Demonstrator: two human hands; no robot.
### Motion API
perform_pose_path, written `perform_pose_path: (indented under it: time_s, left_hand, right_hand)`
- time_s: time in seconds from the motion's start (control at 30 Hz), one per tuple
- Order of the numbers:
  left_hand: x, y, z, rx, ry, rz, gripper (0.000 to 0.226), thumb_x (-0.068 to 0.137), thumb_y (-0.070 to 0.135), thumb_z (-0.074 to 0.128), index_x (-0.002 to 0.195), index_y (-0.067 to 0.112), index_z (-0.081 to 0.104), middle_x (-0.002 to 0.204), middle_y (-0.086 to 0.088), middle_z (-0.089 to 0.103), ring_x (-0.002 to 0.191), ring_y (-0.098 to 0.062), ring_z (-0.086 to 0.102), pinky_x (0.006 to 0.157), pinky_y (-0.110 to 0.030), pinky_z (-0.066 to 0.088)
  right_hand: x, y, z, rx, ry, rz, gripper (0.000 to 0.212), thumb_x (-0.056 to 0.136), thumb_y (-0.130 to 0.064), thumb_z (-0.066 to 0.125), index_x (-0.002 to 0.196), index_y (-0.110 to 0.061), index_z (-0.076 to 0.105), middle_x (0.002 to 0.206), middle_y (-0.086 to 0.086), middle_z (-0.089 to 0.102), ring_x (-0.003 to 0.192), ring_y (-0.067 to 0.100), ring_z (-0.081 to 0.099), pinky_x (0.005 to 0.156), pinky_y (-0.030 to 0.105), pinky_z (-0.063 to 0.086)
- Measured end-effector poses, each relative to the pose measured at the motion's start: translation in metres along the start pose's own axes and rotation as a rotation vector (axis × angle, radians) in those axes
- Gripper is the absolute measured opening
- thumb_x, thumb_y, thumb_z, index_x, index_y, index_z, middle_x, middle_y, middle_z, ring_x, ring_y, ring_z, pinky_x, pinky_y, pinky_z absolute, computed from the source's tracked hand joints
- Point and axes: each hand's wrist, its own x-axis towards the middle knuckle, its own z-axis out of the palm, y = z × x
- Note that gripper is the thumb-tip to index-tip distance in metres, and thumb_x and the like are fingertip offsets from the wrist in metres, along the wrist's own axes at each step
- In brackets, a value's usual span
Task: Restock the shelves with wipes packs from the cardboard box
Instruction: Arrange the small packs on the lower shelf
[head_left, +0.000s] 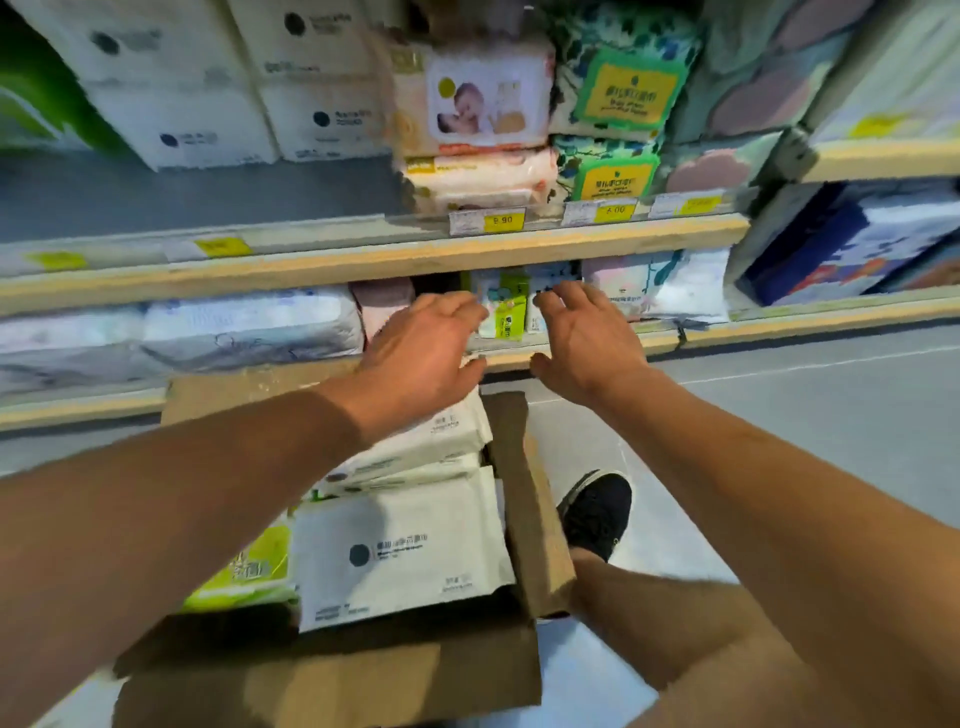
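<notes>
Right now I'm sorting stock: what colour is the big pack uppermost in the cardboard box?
White, with a dark round logo; head view shows the pack.

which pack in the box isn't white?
The lime-green pack at the cardboard box's left edge; the other visible packs, like the big front one, are white.

My left hand & right hand, fingers spread, holding nothing, reach toward small packs on far lower shelf, above cardboard box w/ white wipes packs.

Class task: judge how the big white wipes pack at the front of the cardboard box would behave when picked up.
The white wipes pack looks soft-wrapped with puckered edges, so it would probably flex slightly. Its film looks smooth, perhaps slippery. Flat and rectangular, it is unlikely to roll.
</notes>
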Motion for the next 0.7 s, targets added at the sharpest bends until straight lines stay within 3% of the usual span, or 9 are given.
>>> perform_pose_path:
  time_s: [0.2,0.5,0.63,0.7]
  left_hand:
    - [-0.087,-0.044,-0.029,-0.049,0.032,-0.066,0.059,0.086,0.034,0.062,0.139,0.014,0.046,0.147,-0.010,0.043,0.131,-0.030,0.040,0.111,-0.037,0.031]
    - [-0.198,-0.145,-0.032,-0.010,-0.006,-0.222,0.058,0.081,0.037,0.062,0.134,0.015,0.051,0.141,-0.009,0.049,0.126,-0.032,0.048,0.102,-0.042,0.042]
    - [-0.228,-0.190,-0.024,0.008,-0.098,-0.299,0.072,0.076,0.054,0.032,0.139,0.022,0.043,0.143,-0.004,0.046,0.128,-0.027,0.045,0.096,-0.047,0.046]
    - [-0.236,-0.209,-0.015,0.005,-0.130,-0.314,0.070,0.075,0.051,0.035,0.137,0.018,0.046,0.141,-0.006,0.048,0.125,-0.030,0.047,0.096,-0.048,0.046]
  right_hand:
    - [-0.029,-0.079,-0.028,-0.037,-0.033,-0.143,0.066,0.088,-0.035,0.059,0.145,-0.015,0.033,0.148,0.008,0.034,0.139,0.030,0.024,0.112,0.041,0.028]
    - [-0.019,-0.216,-0.008,-0.033,-0.117,-0.343,0.067,0.086,-0.035,0.061,0.145,-0.013,0.037,0.146,0.010,0.038,0.132,0.033,0.032,0.108,0.037,0.029]
    - [-0.012,-0.267,0.017,-0.039,-0.183,-0.432,0.065,0.085,-0.033,0.061,0.144,-0.015,0.037,0.144,0.008,0.038,0.133,0.032,0.033,0.109,0.035,0.028]
    - [-0.008,-0.286,0.031,-0.037,-0.219,-0.457,0.066,0.083,-0.032,0.062,0.143,-0.016,0.038,0.142,0.008,0.040,0.131,0.032,0.035,0.108,0.036,0.029]
